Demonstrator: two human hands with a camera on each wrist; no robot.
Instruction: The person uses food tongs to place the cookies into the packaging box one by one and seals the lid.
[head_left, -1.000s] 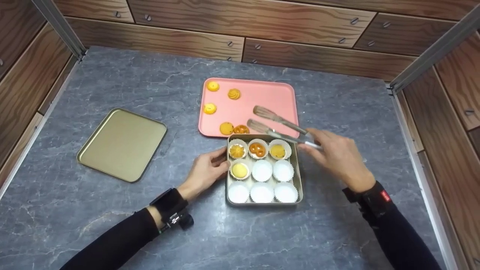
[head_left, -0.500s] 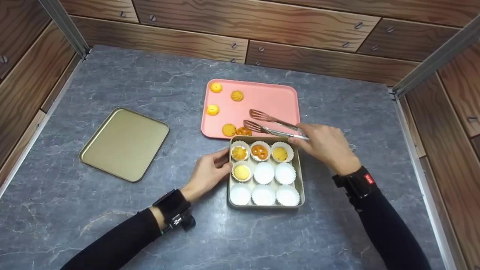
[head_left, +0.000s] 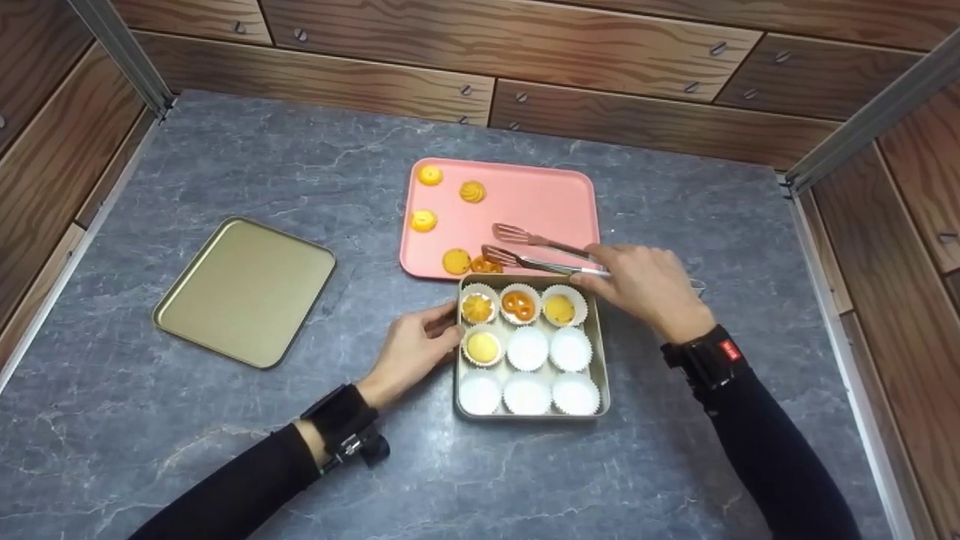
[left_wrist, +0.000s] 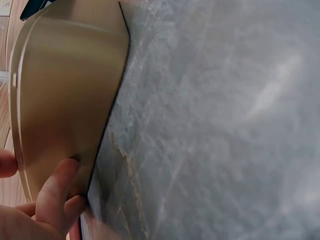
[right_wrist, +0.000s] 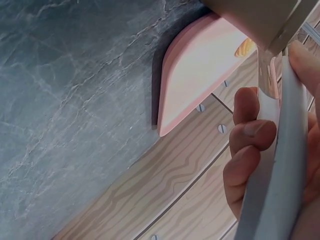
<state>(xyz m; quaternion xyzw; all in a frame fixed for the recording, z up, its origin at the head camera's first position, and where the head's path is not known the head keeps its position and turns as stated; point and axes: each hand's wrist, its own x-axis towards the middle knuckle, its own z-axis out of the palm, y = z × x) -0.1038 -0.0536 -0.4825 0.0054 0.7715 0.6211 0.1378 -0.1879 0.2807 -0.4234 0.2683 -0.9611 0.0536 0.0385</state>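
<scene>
My left hand [head_left: 416, 345] steadies the metal tin [head_left: 604, 360] from its left, fingers against the outer side and thumb at the rim. White paper cups line the tin. The top row holds a ridged cookie [head_left: 477, 307], a pretzel [head_left: 518, 305] and a speckled round cookie [head_left: 559, 309]; a plain yellow cookie [head_left: 481, 347] lies below the ridged one. My right hand [head_left: 649, 289] grips slotted tongs [head_left: 551, 246], their tips apart over the pink tray [head_left: 540, 191]. Close to the lower tip lie another pretzel [head_left: 487, 265] and another speckled cookie [head_left: 456, 261].
Farther back on the tray sit a swirled cookie [head_left: 472, 192] and two yellow pastries. The tin's front edge overlaps the tray's near side. A flat gold lid [head_left: 247, 292] lies at left on the grey marbled table [head_left: 360, 472]. Wood-patterned panels [head_left: 420, 45] enclose the table.
The tongs have swung left and down, their tips now near the pretzel at the tray's near edge. My right hand followed leftward. My left hand stays at the tin.
</scene>
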